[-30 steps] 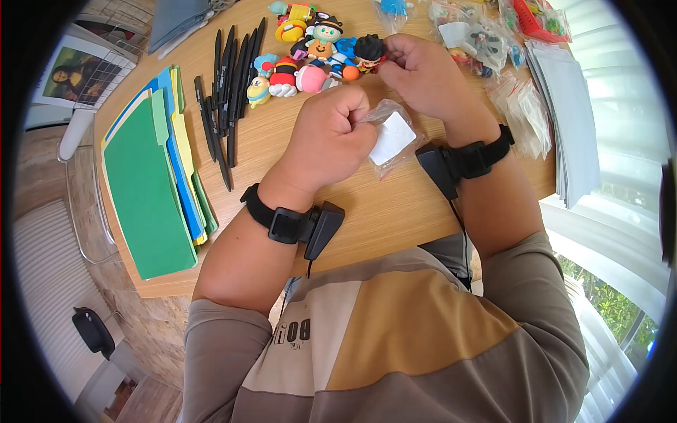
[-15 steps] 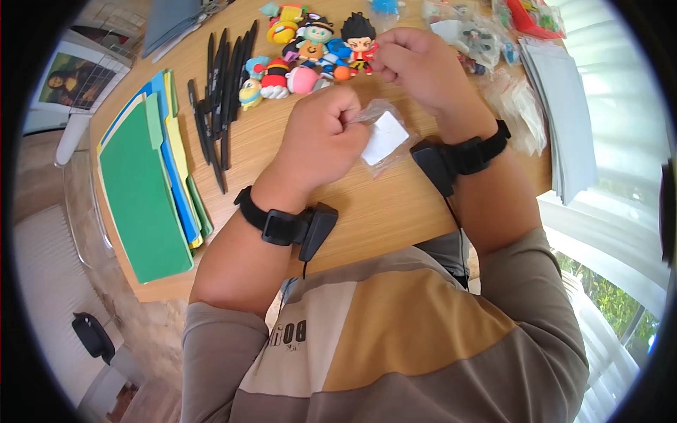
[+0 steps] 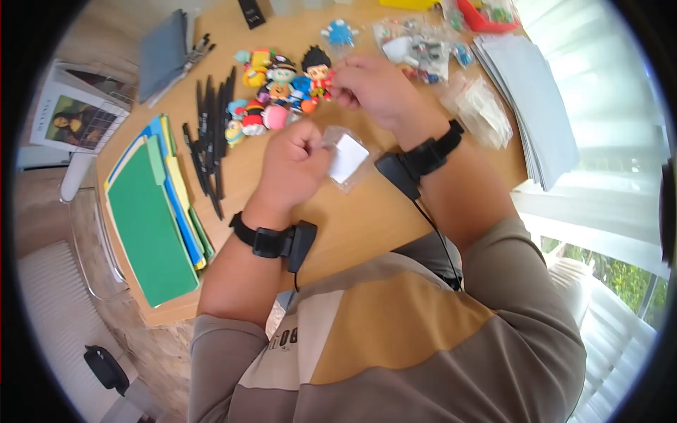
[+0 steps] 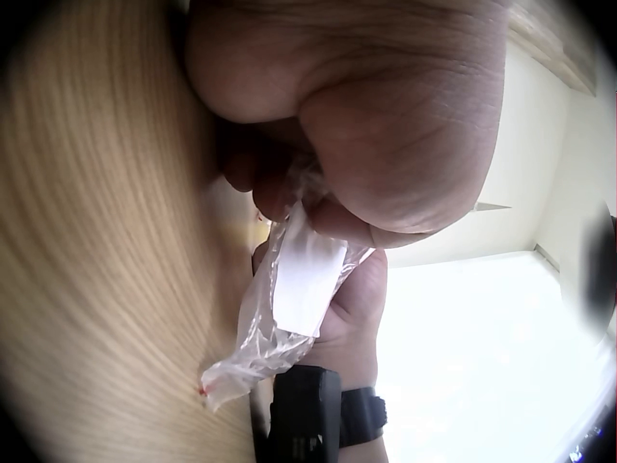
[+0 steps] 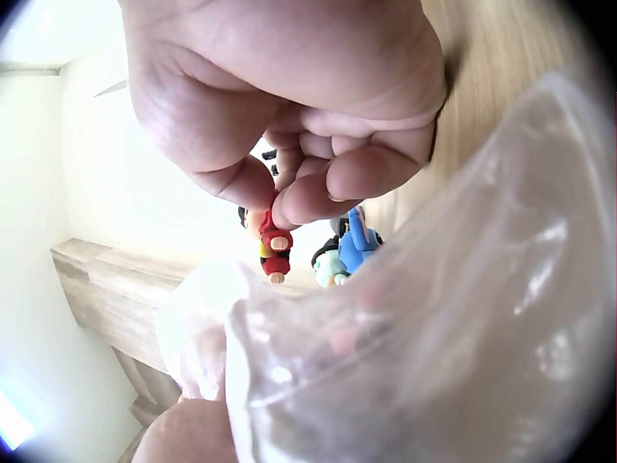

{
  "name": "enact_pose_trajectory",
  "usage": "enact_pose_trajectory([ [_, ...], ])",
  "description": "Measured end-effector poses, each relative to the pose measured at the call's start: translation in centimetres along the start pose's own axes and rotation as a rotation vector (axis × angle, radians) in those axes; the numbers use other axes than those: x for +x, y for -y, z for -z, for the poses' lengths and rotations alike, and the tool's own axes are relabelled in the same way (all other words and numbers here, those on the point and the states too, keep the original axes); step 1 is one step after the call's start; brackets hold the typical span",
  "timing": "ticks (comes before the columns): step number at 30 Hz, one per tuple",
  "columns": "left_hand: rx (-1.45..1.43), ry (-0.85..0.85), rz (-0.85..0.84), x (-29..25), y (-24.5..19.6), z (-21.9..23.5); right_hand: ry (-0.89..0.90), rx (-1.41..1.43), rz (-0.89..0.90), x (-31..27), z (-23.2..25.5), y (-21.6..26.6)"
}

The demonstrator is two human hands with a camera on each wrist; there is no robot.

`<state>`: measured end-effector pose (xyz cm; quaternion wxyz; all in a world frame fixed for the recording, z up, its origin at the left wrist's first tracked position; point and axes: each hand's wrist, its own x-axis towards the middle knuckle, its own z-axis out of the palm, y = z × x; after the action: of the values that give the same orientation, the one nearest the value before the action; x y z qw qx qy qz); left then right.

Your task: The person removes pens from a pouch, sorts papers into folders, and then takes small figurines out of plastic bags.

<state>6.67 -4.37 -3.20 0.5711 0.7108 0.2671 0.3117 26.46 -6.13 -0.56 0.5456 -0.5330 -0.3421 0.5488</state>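
My left hand (image 3: 289, 168) grips a small clear plastic bag (image 3: 348, 161) by its edge, thumb pressed on curled fingers. A white paper (image 4: 307, 275) shows inside the bag in the left wrist view. My right hand (image 3: 377, 90) pinches the side of a toy figure (image 3: 317, 65) with spiky black hair and red clothes. In the right wrist view, thumb and fingertip meet at the figure's red side (image 5: 274, 253), and the bag fills the foreground. Several colourful toy figures (image 3: 280, 77) crowd together just left of the held one.
Black pens (image 3: 209, 134) lie left of the toys, beside coloured folders (image 3: 151, 225). Bagged toys (image 3: 423, 49), a pile of clear bags (image 3: 483, 113), grey sheets (image 3: 525, 106) and a red basket (image 3: 486, 17) occupy the right side. A blue toy (image 3: 340, 33) sits farther back.
The black-haired figure has gone from tipped, mostly its hair showing, to upright with its front showing, beside my right hand. The head view has shifted; my left hand keeps the bag.
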Motion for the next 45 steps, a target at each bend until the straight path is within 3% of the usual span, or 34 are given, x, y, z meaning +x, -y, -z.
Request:
enact_pose_trajectory([
  [2,0.011,0.001,-0.053,0.0,0.0,-0.1,0.001,0.000,0.012,-0.2,-0.3,0.2],
  [4,0.014,0.004,-0.026,-0.1,0.2,0.2,0.160,-0.007,0.002,-0.6,-0.6,0.4],
  [6,-0.003,0.039,-0.005,0.0,0.0,0.2,0.178,-0.014,0.003,-0.5,-0.8,0.0],
  [11,0.012,0.078,-0.001,-0.2,-0.2,0.3,0.137,-0.079,-0.014,-0.1,-0.6,-0.1],
  [14,0.074,0.009,-0.066,-0.2,-0.3,0.3,0.118,-0.115,0.002,-0.1,-0.7,-0.5],
  [18,-0.157,-0.090,-0.007,0.0,0.0,0.2,0.102,0.017,-0.062,-0.1,-0.8,-0.8],
  [20,-0.222,-0.104,-0.006,-0.1,0.4,0.4,0.151,0.066,-0.081,-0.5,-0.4,-0.4],
  [23,-0.398,-0.210,-0.011,0.1,-0.4,-0.1,0.571,0.202,0.073,-0.7,0.4,-0.3],
  [24,-0.496,-0.271,0.036,0.2,-1.6,-0.2,0.569,0.194,0.077,-0.8,0.4,0.1],
  [28,-0.568,-0.346,0.180,-0.1,-2.5,0.4,0.502,0.047,0.076,-1.1,0.4,0.5],
  [30,-0.579,-0.358,0.171,0.1,-2.7,0.4,0.317,0.178,0.204,-0.5,0.7,-0.1],
  [37,-0.536,-0.315,0.136,0.2,-2.1,0.6,0.146,0.409,0.338,0.0,0.2,-0.1],
  [40,-0.459,-0.286,0.157,0.3,-2.0,0.5,0.015,0.390,0.288,0.4,0.0,-0.8],
  [42,-0.421,-0.223,0.185,0.3,-1.4,0.1,-0.140,0.176,0.386,0.6,0.3,-1.9],
  [45,-0.408,-0.205,0.101,0.2,-0.4,-0.2,-0.211,0.114,0.457,0.5,0.0,-1.7],
])
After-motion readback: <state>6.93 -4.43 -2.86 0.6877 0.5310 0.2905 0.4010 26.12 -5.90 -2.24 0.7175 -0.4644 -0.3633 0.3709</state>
